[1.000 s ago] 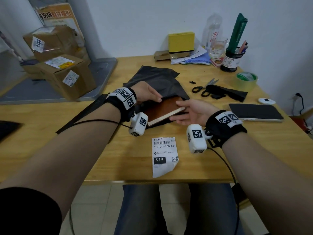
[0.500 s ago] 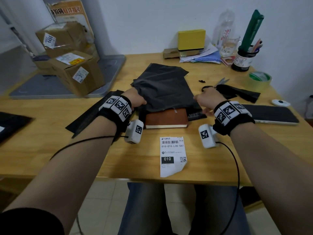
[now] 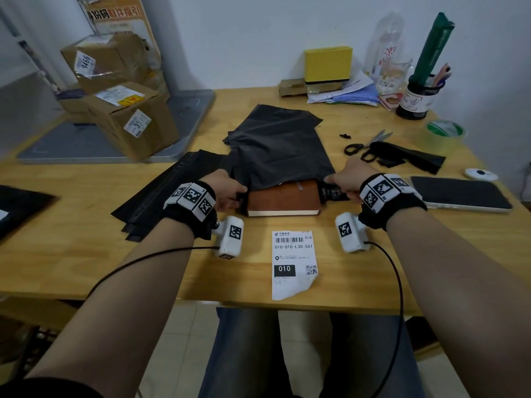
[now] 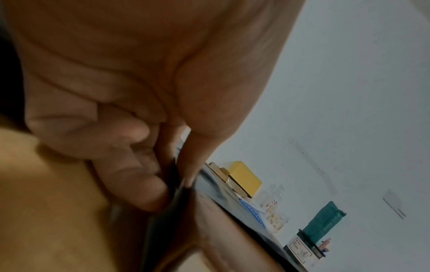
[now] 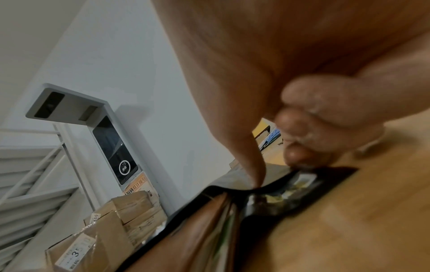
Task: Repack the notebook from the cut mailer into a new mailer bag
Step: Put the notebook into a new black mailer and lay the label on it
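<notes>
Black mailer bag point(image 3: 275, 150) half covers your brown notebook point(image 3: 283, 198); your left hand point(image 3: 227, 191) and right hand point(image 3: 346, 180) fingers pinch its mouth, scissors point(image 3: 363, 146) and label point(image 3: 293, 262) nearby on the counter point(image 3: 86, 225).

Bare desk point(image 3: 71, 239) lies left of the shipping label point(image 3: 293, 262); scissors point(image 3: 365, 146) and phone point(image 3: 459, 193) obstruct the right.

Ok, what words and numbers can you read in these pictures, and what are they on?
"010-010-L30-551" and "010": the white shipping label near the table's front edge; its small print is too tiny to read.
"9466": sticker on the upper cardboard box.
"3": sticker on the lower cardboard box; the rest is blurred.
Red Chinese characters on the poster behind the boxes: too unclear to quote.
Bottle and pen pot labels: unreadable.
</notes>
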A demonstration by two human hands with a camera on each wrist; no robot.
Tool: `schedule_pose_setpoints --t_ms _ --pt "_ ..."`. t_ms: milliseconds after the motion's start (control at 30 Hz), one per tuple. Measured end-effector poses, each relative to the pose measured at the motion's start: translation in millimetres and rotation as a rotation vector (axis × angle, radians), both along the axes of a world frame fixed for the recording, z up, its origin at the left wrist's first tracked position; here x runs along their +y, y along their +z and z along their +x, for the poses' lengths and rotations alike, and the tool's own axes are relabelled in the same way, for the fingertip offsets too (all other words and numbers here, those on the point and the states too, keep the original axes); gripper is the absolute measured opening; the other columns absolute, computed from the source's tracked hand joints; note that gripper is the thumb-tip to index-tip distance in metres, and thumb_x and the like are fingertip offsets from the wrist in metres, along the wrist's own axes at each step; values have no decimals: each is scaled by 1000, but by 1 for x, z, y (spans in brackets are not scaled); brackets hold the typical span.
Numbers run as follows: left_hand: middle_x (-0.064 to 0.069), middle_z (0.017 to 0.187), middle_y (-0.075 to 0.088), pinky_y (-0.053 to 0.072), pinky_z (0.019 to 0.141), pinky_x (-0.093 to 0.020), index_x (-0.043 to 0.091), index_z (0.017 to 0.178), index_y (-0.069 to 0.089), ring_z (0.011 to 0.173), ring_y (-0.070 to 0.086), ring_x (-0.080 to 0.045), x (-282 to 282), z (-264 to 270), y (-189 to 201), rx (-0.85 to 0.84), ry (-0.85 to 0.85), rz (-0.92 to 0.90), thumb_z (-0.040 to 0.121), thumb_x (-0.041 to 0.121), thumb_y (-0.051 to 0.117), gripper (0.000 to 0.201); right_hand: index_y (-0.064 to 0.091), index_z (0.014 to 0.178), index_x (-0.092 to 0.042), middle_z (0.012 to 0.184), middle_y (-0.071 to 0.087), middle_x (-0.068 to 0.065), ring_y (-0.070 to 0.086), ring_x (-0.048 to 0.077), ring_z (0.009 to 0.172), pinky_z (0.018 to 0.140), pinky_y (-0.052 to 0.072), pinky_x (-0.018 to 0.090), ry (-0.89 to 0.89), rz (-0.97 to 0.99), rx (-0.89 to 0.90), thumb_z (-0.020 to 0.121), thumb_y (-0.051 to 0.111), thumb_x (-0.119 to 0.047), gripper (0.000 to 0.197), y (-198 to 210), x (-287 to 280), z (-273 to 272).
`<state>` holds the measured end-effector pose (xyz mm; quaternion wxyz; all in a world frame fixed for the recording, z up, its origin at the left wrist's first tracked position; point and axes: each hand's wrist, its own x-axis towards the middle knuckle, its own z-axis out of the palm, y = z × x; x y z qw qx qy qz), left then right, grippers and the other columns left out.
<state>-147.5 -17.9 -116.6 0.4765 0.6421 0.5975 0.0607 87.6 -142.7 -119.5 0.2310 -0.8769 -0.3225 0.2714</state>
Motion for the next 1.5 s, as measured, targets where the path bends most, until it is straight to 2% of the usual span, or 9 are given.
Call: schedule_pose_setpoints --t_ms 200,333,433,567,767,867,1067,1233,1500 --pt "-7 79 61 37 55 -25 6 96 57 56 59 -18 1 1 -3 45 -58 -26 98 20 59 14 50 78 -6 74 57 12 55 27 64 53 41 30 56 -114 -126 88 78 -32 40 4 0 -2" --pt "-11 105 65 45 59 -30 5 113 57 72 64 -21 0 3 -2 41 -66 -32 101 20 55 19 63 92 4 81 67 19 71 40 88 80 61 50 28 -61 -70 87 80 -25 33 1 3 -3" --pt "-11 109 65 47 59 -32 5 120 54 70 62 -20 0 4 0 41 -67 -30 102 20 53 24 62 97 3 87 68 21 72 37 85 77 62 56 -25 17 49 90 75 -16 23 0 3 -7" --pt "-8 84 53 46 59 -32 8 110 51 61 49 -19 2 4 1 35 -55 -42 102 19 52 14 60 96 1 87 62 19 65 31 71 71 64 51 -119 128 171 94 70 -17 20 -4 6 -5" --pt "-12 109 62 52 64 -36 7 116 54 80 61 -23 6 3 -3 19 -50 -69 101 21 54 20 53 80 -5 73 58 12 57 26 61 60 57 37 2 37 -3 88 79 -32 38 2 13 -6" --pt "-8 99 60 51 61 -35 7 115 54 75 59 -21 6 3 -4 6 -42 -71 101 21 54 19 51 74 -6 70 56 12 55 25 57 51 51 33 41 -10 4 93 73 -25 34 5 19 -8" --pt "-10 108 62 50 55 -32 5 117 55 73 62 -19 6 1 -6 -5 -64 -53 101 21 54 22 51 92 -8 69 50 9 42 17 51 54 43 29 -89 40 290 92 72 -26 28 3 13 -1" --pt "-7 89 62 47 54 -29 6 109 54 65 62 -18 1 3 -6 29 -111 8 103 25 52 20 56 97 -10 58 63 5 37 17 42 52 36 25 -55 -13 314 100 59 -40 31 -4 6 -4" --pt "-1 63 44 31 55 -25 17 75 46 52 36 -16 14 3 18 -144 9 -35 103 31 48 31 56 106 -17 91 61 6 51 20 60 56 57 33 -152 285 621 102 55 -42 25 16 12 -17"
